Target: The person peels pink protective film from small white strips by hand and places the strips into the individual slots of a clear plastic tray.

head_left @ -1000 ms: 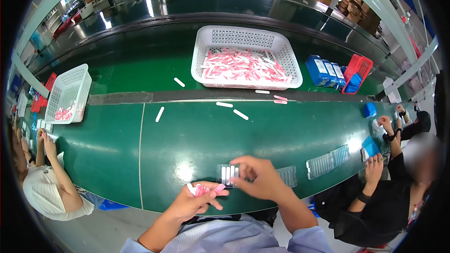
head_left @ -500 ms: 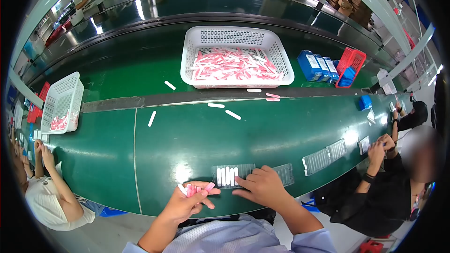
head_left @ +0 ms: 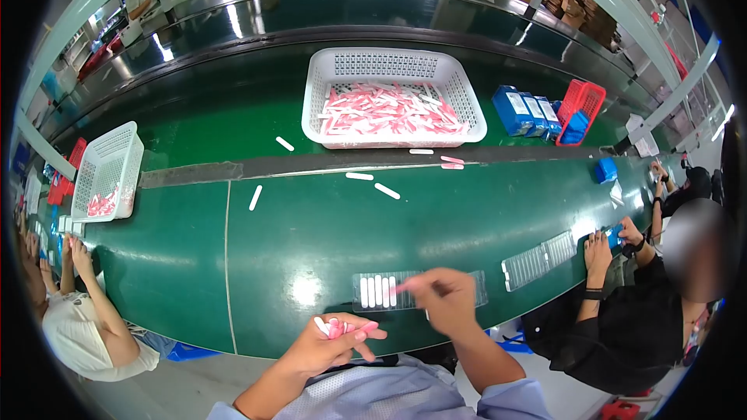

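Note:
My left hand [head_left: 331,348] is closed around a bunch of small flat pink and white sticks with rounded ends [head_left: 338,328], above the near edge of the table. My right hand [head_left: 447,299] pinches one pink stick [head_left: 400,287], slightly blurred, over a clear ribbed plastic tray [head_left: 356,297]. Several white sticks [head_left: 377,292] lie upright side by side in slots at the tray's left end. Part of the tray and of the clear plastic [head_left: 479,288] to its right is hidden by my right hand.
A white basket [head_left: 315,128] full of sticks stands ahead, with loose sticks [head_left: 387,190] before it. Blue boxes [head_left: 513,111] and a red basket [head_left: 585,97] are at right. More clear trays [head_left: 537,264] lie toward a co-worker [head_left: 622,311]. Another white basket [head_left: 128,163] and people are at left.
My right hand has lifted from the tray's filled slots and now holds a pink stick. My left hand, with its bunch, has moved right and slightly down. The co-worker at right now handles something blue.

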### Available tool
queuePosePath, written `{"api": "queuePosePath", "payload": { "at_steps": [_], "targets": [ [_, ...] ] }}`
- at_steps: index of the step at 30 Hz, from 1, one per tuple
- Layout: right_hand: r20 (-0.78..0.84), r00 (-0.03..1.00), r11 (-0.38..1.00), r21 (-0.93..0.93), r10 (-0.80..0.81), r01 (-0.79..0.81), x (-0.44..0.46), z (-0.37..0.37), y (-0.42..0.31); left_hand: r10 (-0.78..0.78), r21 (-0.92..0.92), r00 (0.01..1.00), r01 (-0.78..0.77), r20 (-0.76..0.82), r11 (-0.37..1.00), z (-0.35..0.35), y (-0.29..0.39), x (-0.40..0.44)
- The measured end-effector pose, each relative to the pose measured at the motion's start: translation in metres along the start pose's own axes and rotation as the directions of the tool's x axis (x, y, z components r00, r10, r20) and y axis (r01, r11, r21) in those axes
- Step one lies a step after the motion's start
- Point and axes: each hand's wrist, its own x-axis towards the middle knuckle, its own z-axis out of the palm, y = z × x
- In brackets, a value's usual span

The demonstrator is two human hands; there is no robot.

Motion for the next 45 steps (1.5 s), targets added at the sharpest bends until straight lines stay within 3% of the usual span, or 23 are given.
{"api": "queuePosePath", "payload": {
  "at_steps": [1,2,3,4,5,7,8,10,14,16,19,22,23,24,26,30,35,38,40,42,43,44,45],
  "targets": [
    [-0.054,0.997,0.978,-0.204,-0.063,0.050,0.006,-0.006,-0.015,-0.002,0.024,1.000,0.002,-0.027,1.000,-0.002,0.001,-0.003],
    [-0.055,0.996,0.977,-0.205,-0.067,0.054,0.010,-0.017,-0.015,0.001,0.026,1.000,0.000,-0.024,1.000,-0.006,0.001,-0.003],
    [0.141,0.932,0.765,-0.537,-0.334,0.355,0.015,-0.028,-0.010,0.025,0.013,0.998,-0.024,-0.053,1.000,-0.012,-0.001,-0.003],
    [0.407,0.781,0.371,-0.712,-0.473,0.596,0.018,-0.034,-0.006,0.047,-0.001,0.995,-0.047,-0.083,0.999,-0.017,-0.003,-0.003],
    [0.407,0.780,0.370,-0.712,-0.474,0.597,0.017,-0.034,-0.003,0.043,-0.021,0.992,-0.046,-0.117,0.999,-0.021,-0.006,-0.002],
    [0.650,0.638,0.183,-0.626,-0.413,0.758,0.010,-0.034,0.003,0.046,-0.031,0.992,-0.050,-0.118,0.998,-0.025,-0.005,-0.003],
    [0.652,0.637,0.182,-0.626,-0.411,0.758,0.009,-0.034,0.002,0.048,-0.043,0.991,-0.053,-0.121,0.998,-0.025,-0.005,-0.003],
    [0.630,0.738,0.373,-0.643,-0.240,0.669,0.003,-0.032,-0.002,0.054,-0.043,0.991,-0.060,-0.123,0.997,-0.024,-0.004,-0.003],
    [0.549,0.796,0.470,-0.650,-0.253,0.597,0.004,-0.030,-0.012,0.064,-0.082,0.991,-0.074,-0.118,0.994,-0.017,-0.005,-0.001],
    [0.364,0.873,0.664,-0.569,-0.325,0.485,-0.002,-0.020,-0.009,0.048,-0.052,0.994,-0.053,-0.094,0.997,-0.012,-0.002,0.001],
    [0.346,0.904,0.821,-0.417,-0.252,0.389,-0.015,0.002,-0.017,0.021,0.001,0.999,-0.021,-0.042,1.000,-0.004,-0.005,0.005],
    [0.371,0.905,0.895,-0.299,-0.210,0.330,-0.022,0.013,-0.008,-0.036,0.075,0.999,0.037,-0.021,0.996,0.002,-0.011,0.008],
    [0.264,0.934,0.918,-0.248,-0.242,0.308,-0.020,0.011,-0.010,-0.034,0.058,0.999,0.034,-0.013,0.998,0.004,-0.009,0.007],
    [0.264,0.934,0.918,-0.249,-0.242,0.308,-0.016,0.005,-0.009,-0.030,0.040,1.000,0.030,-0.004,0.999,0.005,-0.008,0.006],
    [-0.127,0.988,0.996,0.004,-0.087,0.089,-0.007,-0.016,-0.003,-0.024,0.039,0.999,0.025,-0.021,0.999,-0.001,-0.007,0.001],
    [-0.080,0.997,1.000,0.030,-0.004,0.006,-0.001,-0.044,-0.010,0.015,0.007,0.998,-0.015,-0.062,1.000,-0.020,-0.009,0.000],
    [0.089,0.967,0.958,0.138,0.240,-0.250,-0.005,-0.039,-0.010,-0.002,0.030,0.996,0.005,-0.089,1.000,-0.018,-0.002,0.007],
    [0.180,0.935,0.952,-0.011,0.304,-0.307,-0.011,-0.018,-0.010,-0.011,-0.021,0.998,0.010,-0.057,1.000,-0.003,-0.001,0.014],
    [0.241,0.924,0.955,-0.072,0.296,-0.287,-0.011,-0.005,-0.009,-0.058,-0.020,0.998,0.058,0.012,0.998,0.007,0.000,0.021],
    [0.199,0.980,0.972,-0.228,-0.008,0.054,-0.010,-0.001,-0.011,-0.060,0.040,0.998,0.061,-0.021,0.997,0.012,0.003,0.021],
    [0.063,0.989,0.927,-0.346,-0.134,0.147,-0.007,-0.007,-0.004,-0.047,0.076,0.999,0.048,-0.021,0.996,0.012,0.003,0.021],
    [0.064,0.989,0.926,-0.349,-0.134,0.148,-0.005,-0.012,-0.005,-0.033,0.113,0.999,0.035,-0.019,0.993,0.010,0.003,0.020],
    [-0.128,0.988,0.976,-0.211,-0.086,0.057,-0.001,-0.016,-0.008,-0.032,0.114,0.999,0.034,-0.016,0.993,0.007,0.003,0.020]
  ]
}}
